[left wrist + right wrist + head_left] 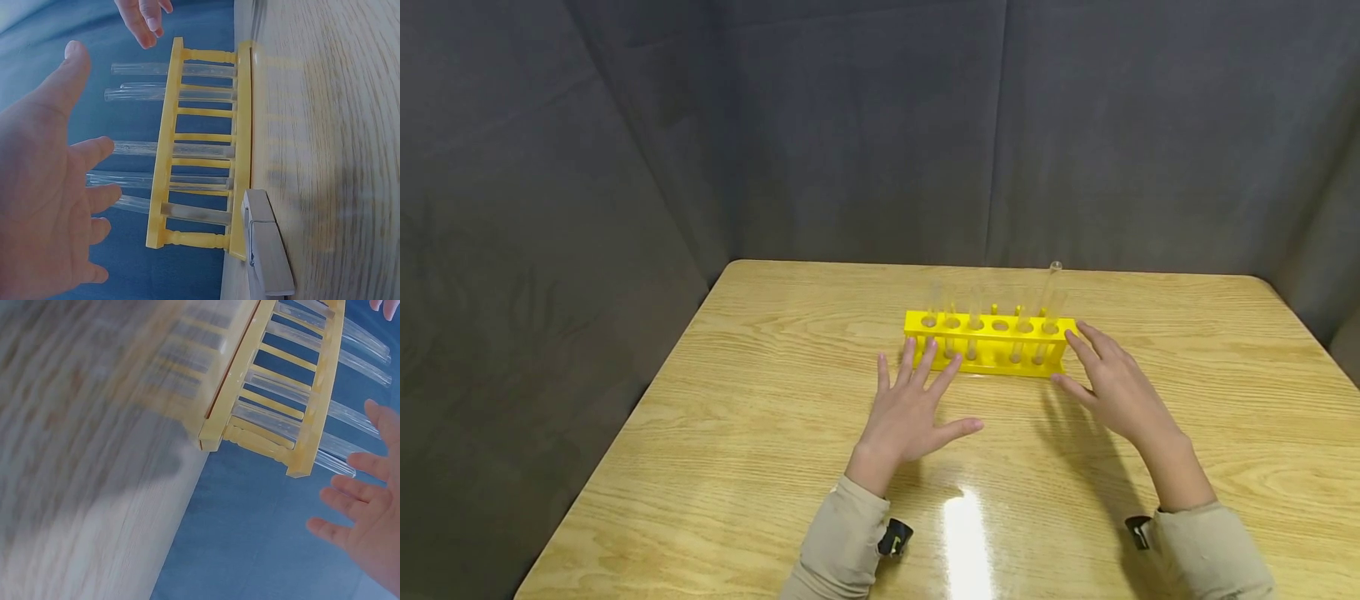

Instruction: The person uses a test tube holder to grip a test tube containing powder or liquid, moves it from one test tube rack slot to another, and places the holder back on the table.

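A yellow test tube rack (992, 337) stands on the table, with several clear test tubes (976, 310) upright in its holes. One tube (1049, 283) rises higher at the back right. My left hand (906, 417) is spread before the rack's left part, fingertips close to its front; whether they touch it I cannot tell. At the right end, my right hand (1120, 387) has its fingers extended beside the rack; contact there is unclear. Neither hand holds anything. A wooden spring clip like a clothespin (270, 244) lies by the rack's base in the left wrist view.
The wooden table (760, 400) has its left edge and far edge in view. A dark grey cloth (865, 142) hangs behind it and along the left side. Light glares off the tabletop between the forearms.
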The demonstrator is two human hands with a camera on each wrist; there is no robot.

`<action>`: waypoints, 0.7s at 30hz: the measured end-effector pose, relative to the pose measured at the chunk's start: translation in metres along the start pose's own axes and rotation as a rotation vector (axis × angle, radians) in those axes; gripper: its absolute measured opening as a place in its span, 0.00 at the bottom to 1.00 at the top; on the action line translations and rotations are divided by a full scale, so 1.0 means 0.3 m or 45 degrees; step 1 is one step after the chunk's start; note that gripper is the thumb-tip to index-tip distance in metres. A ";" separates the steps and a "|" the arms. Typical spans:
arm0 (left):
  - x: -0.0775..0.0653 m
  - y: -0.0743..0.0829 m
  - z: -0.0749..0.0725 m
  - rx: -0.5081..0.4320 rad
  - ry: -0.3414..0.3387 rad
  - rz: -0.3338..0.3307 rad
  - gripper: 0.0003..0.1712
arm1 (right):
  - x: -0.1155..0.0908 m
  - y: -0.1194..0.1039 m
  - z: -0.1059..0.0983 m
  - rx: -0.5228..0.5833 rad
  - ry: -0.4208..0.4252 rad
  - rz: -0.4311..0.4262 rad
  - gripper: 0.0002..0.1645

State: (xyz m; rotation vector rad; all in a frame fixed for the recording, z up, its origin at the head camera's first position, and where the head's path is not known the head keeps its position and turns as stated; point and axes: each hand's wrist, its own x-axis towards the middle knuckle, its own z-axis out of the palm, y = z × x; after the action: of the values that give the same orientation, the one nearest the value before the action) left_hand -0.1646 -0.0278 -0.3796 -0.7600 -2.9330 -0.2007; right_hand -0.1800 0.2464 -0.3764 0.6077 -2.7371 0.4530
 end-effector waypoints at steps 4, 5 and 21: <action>0.001 0.000 0.002 0.000 0.002 0.000 0.46 | 0.005 0.007 0.004 -0.004 0.006 -0.003 0.37; 0.001 0.000 0.002 0.002 0.000 -0.001 0.46 | 0.006 0.008 0.004 -0.004 0.003 0.001 0.37; 0.001 -0.004 0.007 -0.022 -0.014 0.009 0.46 | 0.031 0.028 0.020 0.013 -0.080 0.034 0.37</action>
State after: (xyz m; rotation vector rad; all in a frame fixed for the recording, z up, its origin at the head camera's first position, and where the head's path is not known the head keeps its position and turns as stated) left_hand -0.1655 -0.0284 -0.3816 -0.7762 -2.9420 -0.2217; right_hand -0.1931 0.2480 -0.3806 0.5980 -2.8073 0.4622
